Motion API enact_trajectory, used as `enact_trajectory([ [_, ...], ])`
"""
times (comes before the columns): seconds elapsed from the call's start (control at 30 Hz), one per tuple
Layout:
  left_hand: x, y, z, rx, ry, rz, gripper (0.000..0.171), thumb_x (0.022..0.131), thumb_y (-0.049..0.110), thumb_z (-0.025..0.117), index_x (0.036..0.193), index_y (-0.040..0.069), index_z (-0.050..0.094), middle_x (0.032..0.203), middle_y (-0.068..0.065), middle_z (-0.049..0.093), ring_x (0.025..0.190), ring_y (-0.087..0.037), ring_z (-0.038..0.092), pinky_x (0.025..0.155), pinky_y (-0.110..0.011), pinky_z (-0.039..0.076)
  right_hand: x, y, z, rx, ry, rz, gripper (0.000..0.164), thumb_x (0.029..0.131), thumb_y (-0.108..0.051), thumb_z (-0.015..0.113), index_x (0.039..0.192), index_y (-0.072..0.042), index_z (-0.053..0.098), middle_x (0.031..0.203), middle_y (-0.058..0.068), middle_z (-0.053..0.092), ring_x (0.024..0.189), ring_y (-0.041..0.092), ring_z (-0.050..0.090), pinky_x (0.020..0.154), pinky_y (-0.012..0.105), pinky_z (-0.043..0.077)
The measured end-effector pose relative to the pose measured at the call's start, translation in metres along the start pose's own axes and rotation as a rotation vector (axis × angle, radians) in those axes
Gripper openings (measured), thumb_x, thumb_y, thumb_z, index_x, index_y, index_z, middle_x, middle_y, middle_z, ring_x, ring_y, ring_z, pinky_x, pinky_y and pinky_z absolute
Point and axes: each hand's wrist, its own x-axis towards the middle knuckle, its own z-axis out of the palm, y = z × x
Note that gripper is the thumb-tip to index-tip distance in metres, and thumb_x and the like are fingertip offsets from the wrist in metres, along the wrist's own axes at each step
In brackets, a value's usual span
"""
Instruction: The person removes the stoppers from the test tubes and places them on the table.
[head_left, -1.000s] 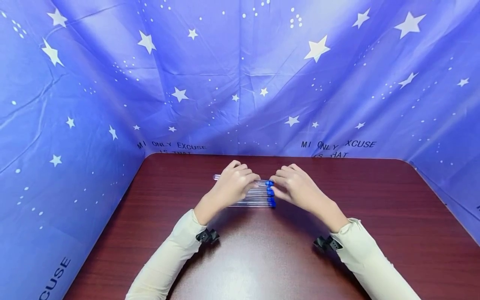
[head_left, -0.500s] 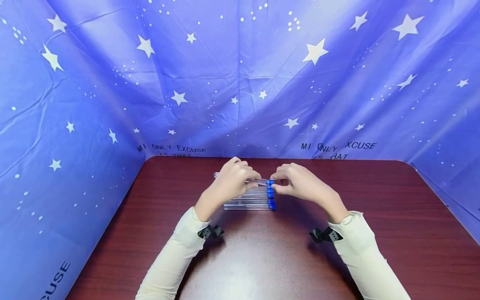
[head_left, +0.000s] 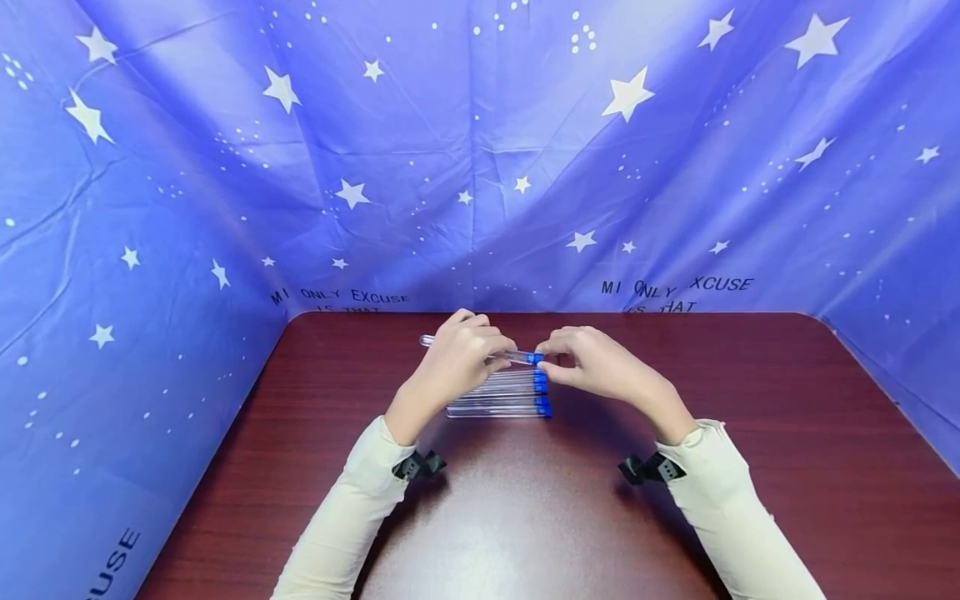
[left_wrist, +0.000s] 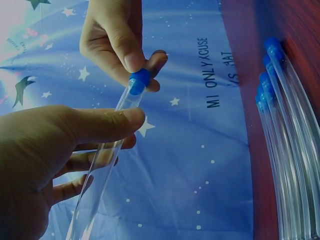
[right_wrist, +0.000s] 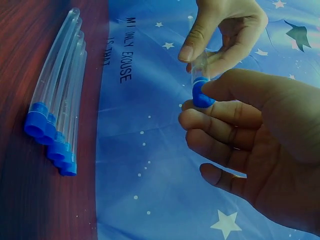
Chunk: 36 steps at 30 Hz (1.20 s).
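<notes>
A clear test tube [left_wrist: 102,172] with a blue stopper [left_wrist: 139,81] is held up off the table between both hands. My left hand [head_left: 462,354] pinches the tube's body below the stopper, thumb on one side and fingers on the other. With thumb and index finger, my right hand [head_left: 596,362] grips the blue stopper, seated in the tube's mouth; its other fingers are loosely bent, as the right wrist view shows. Several more capped test tubes [head_left: 502,396] lie side by side on the table just below the hands, their blue stoppers pointing right.
The dark red wooden table [head_left: 787,433] has rounded far corners. A blue curtain [head_left: 420,150] with white stars and printed lettering hangs behind it and along both sides. A black wrist camera [head_left: 648,469] sits at each cream sleeve [head_left: 348,508].
Both hands have lifted slightly, raising the tube away from the row. More of the lying tubes shows beneath them. The grips on tube and stopper stay much the same.
</notes>
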Motion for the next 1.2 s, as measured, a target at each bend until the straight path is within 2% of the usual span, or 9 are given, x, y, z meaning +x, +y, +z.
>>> enact_trajectory([
  [0.2,-0.0007,-0.0015,0.0003,0.012,0.024,0.007,0.015,0.076,0.02,0.089,0.088,0.019,0.079,0.08,0.009,0.075,0.077,-0.013,0.063,0.08,-0.03,0.047,0.0017,-0.0015,0.0017,-0.009,-0.007,0.016,0.019,0.095,-0.014,0.067,0.107,-0.003,0.077,0.091,0.003,0.072,0.078,0.014,0.06,0.075,0.035,0.052],
  [0.4,-0.0014,-0.0011,0.0023,0.009,0.034,0.006,0.016,0.077,0.02,0.089,0.089,0.019,0.078,0.08,0.008,0.075,0.076,-0.013,0.063,0.08,-0.031,0.047,0.0018,-0.0016,0.0003,-0.025,0.014,0.004,0.016,0.095,-0.014,0.068,0.104,-0.004,0.078,0.086,0.001,0.07,0.074,0.011,0.055,0.071,0.032,0.049],
  [0.63,-0.001,0.0007,0.0041,-0.01,0.032,-0.006,0.013,0.08,0.019,0.086,0.09,0.016,0.077,0.08,0.006,0.075,0.075,-0.014,0.064,0.081,-0.031,0.048,0.001,-0.0016,-0.0019,-0.06,0.08,-0.043,0.011,0.092,-0.011,0.071,0.097,-0.006,0.078,0.083,0.0,0.071,0.072,0.012,0.056,0.07,0.033,0.049],
  [0.9,0.0001,0.0032,0.0011,-0.023,0.017,-0.017,0.013,0.082,0.017,0.084,0.091,0.013,0.077,0.08,0.004,0.076,0.076,-0.016,0.064,0.08,-0.032,0.048,0.0007,-0.0034,-0.0039,-0.08,0.111,-0.071,0.01,0.091,-0.011,0.072,0.097,-0.006,0.078,0.081,0.001,0.071,0.072,0.017,0.059,0.073,0.037,0.05],
  [1.2,-0.0002,0.0032,-0.0002,-0.01,0.01,-0.025,0.013,0.082,0.017,0.083,0.092,0.013,0.076,0.08,0.003,0.076,0.077,-0.017,0.065,0.08,-0.032,0.048,0.0006,-0.0053,-0.0031,-0.087,0.139,-0.073,0.009,0.089,-0.011,0.074,0.096,-0.006,0.079,0.081,0.0,0.07,0.072,0.015,0.058,0.071,0.036,0.049],
])
